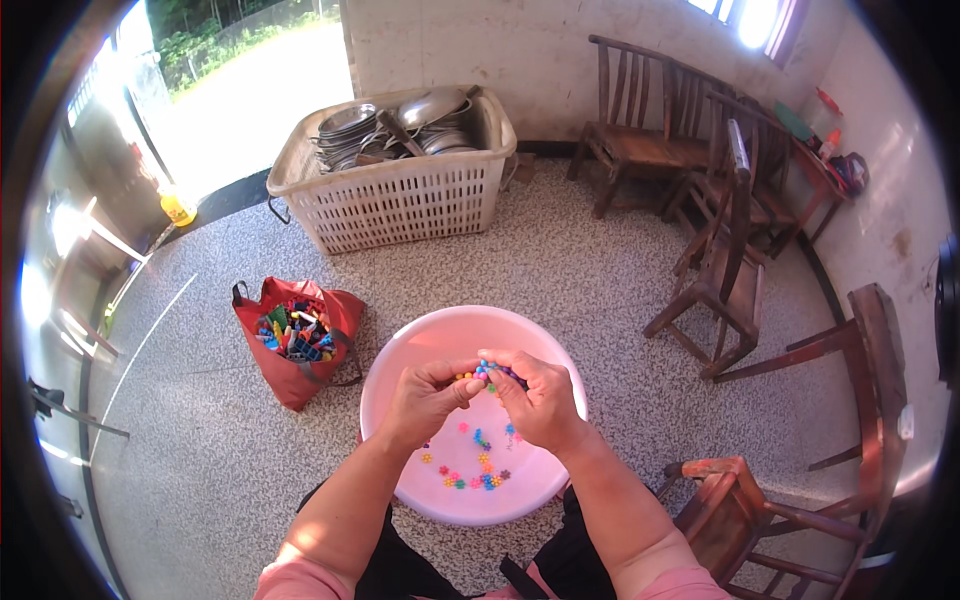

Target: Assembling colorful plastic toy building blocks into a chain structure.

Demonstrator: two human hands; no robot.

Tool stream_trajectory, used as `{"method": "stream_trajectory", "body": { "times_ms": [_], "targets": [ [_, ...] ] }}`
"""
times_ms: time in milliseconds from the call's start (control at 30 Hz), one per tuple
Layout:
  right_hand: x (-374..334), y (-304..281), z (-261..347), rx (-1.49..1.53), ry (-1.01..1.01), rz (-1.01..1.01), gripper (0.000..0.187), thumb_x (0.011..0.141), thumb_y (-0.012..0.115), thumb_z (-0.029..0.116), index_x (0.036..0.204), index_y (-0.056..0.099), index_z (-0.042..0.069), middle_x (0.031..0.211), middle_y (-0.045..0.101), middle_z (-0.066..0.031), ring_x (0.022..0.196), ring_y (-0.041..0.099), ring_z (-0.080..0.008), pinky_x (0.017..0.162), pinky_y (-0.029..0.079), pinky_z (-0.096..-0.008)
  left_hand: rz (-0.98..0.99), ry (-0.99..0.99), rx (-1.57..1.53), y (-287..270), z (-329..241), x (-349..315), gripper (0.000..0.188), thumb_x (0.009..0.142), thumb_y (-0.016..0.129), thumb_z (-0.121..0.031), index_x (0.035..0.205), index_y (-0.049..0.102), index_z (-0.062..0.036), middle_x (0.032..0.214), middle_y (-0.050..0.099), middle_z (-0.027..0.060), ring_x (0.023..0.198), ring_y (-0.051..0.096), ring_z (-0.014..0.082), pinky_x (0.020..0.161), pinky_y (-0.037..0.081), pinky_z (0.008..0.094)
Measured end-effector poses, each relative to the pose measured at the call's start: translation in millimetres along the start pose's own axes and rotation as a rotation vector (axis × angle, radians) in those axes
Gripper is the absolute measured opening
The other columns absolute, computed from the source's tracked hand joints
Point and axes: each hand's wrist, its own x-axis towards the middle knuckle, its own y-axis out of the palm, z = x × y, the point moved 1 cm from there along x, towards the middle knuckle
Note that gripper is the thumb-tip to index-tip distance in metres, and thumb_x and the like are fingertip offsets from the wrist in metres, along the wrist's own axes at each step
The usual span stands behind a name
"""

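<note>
Above a pink plastic basin, my two hands meet and pinch small colourful flower-shaped plastic pieces, which look linked together. My left hand grips the yellow and orange end between thumb and fingers. The blue and purple end is in the fingers of my right hand, which partly hides it. Loose flower-shaped pieces in pink, yellow, green, orange and blue are scattered on the basin's bottom, mostly on its near side.
Left of the basin stands a red bag full of mixed plastic toys. Beyond is a white slatted crate of metal pans and lids. Wooden chairs line the right side. A yellow bottle stands by the bright doorway.
</note>
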Motion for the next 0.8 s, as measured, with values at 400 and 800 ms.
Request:
{"method": "stream_trajectory", "body": {
  "times_ms": [400,800],
  "targets": [
    [-1,-1,1,0.477,0.532,0.065,0.029,0.088,0.053,0.019,0.113,0.054,0.004,0.072,0.058,-0.0015,0.053,0.049,-0.0039,0.044,0.039,-0.0172,0.001,-0.065,-0.181,-1,-1,1,0.031,0.084,0.061,-0.022,0.107,0.058,-0.0021,0.076,0.055,-0.0023,0.059,0.046,0.0043,0.052,0.039,0.0187],
    [1,-15,-27,1.458,0.967,-0.174,0.023,0.086,0.041,0.017,0.098,0.050,0.000,0.078,0.054,-0.0096,0.061,0.052,-0.0140,0.039,0.040,-0.0221,0.059,-0.173,-0.444,-10,-1,1,0.027,0.090,0.049,-0.032,0.094,0.056,-0.0059,0.080,0.059,0.0032,0.059,0.050,0.0072,0.053,0.041,0.0210]
  ]
}}
